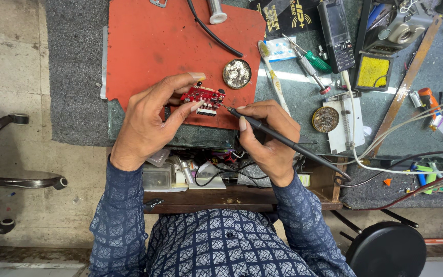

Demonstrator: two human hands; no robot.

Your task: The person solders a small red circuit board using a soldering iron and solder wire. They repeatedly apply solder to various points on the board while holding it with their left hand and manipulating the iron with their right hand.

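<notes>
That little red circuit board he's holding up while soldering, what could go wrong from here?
1. The left hand pinches the red circuit board in the air, so it may wobble under the soldering iron tip and bridge contacts.
2. The left fingertips sit close to the iron's tip, so a slip could burn them.
3. The iron's cable runs through the cluttered wires at the right; a snag might tug the right hand.

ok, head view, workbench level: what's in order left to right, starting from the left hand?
left hand → red circuit board → round tin → right hand holding the soldering iron → second round tin → yellow sponge tray → orange-handled tool
</notes>
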